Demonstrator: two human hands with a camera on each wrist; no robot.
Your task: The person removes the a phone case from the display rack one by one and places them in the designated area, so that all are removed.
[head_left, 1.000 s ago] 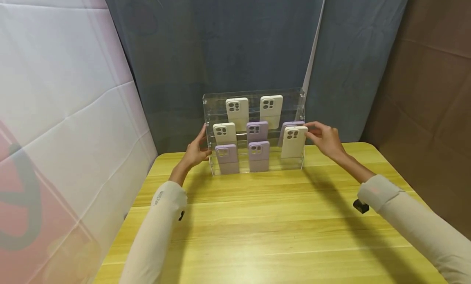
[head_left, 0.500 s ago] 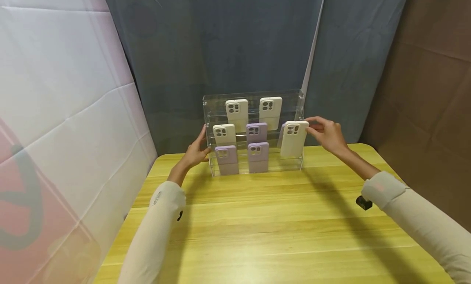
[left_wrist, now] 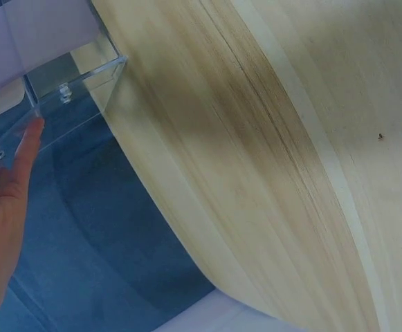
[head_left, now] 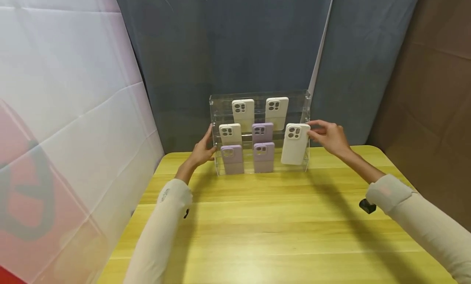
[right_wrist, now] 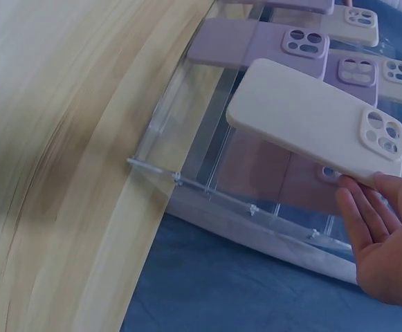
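A clear acrylic display stand holds white and purple phone cases in stepped rows. My right hand pinches a white phone case by its upper right edge, at the stand's right end. In the right wrist view, that white case hangs tilted in front of the stand, out of the lowest row. Behind it, a purple phone case shows through the clear panel; in the head view it is hidden. My left hand holds the stand's left side panel, thumb at the front, fingers partly hidden behind.
Two purple cases, at the left and middle, stand in the lowest row. Above them are a white case, a purple case and two white cases at the top. The wooden table ends just behind the stand, before a grey curtain.
The white case in my right hand has risen out of the lowest row and come forward, now covering the purple case behind it. My left hand stays at the stand's side.
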